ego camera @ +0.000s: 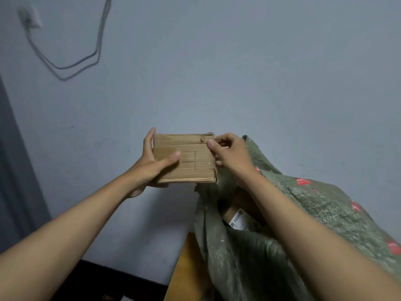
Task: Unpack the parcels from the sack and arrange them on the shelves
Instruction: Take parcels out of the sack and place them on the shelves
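A small flat cardboard parcel (186, 148) with pen lines on its face is held up in front of the wall. My left hand (152, 164) grips its left side, thumb across the front and fingers behind. My right hand (230, 155) pinches its upper right edge, where the cardboard is torn. Below and to the right stands a green woven sack (303, 213) with red print, its mouth open. Inside the mouth lies another brown parcel (235, 216) with a white label. My right forearm crosses over the sack. No shelves are in view.
A pale grey-blue wall (260, 72) fills the background, with a socket (30, 17) and looping cable (71, 64) at the upper left. A yellow-brown wooden surface (184, 268) shows under the sack. Dark floor (104, 283) lies at the bottom left.
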